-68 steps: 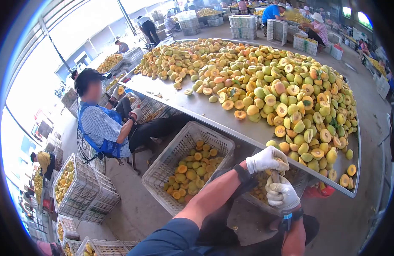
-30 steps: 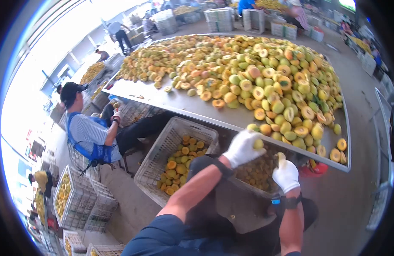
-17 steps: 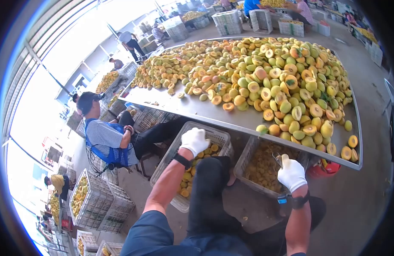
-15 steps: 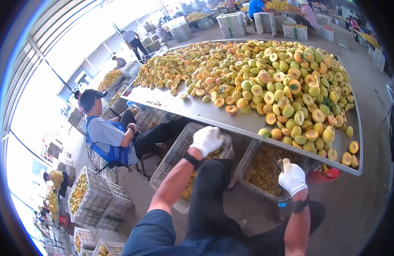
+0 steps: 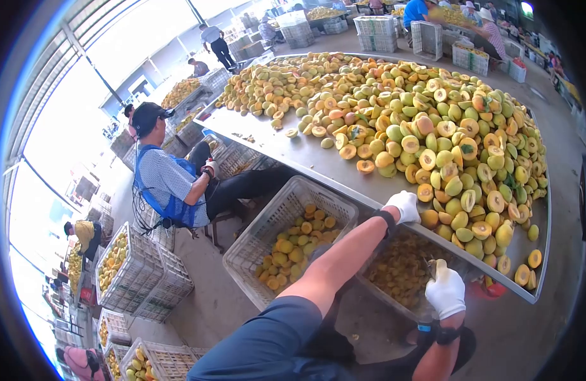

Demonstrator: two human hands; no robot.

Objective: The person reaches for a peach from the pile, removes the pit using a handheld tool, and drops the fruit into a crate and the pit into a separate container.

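Note:
My left hand, in a white glove, is at the near edge of the metal table, beside halved yellow peaches. Its fingertips are hard to make out against the fruit. My right hand, also gloved, is closed around a small metal hand tool with a thin tip. It hovers over a crate of small yellowish-brown pieces, partly under the table. Left of my forearm stands a grey plastic crate with peach halves inside.
A seated person in a blue vest is to my left by the table. Stacked crates of fruit stand on the floor at left. A red container sits under the table's right corner. Other people and crates are farther back.
My left hand has moved right, from above the left crate to the table edge by the fruit. My right hand has shifted slightly right and down, still with the tool. The view has turned.

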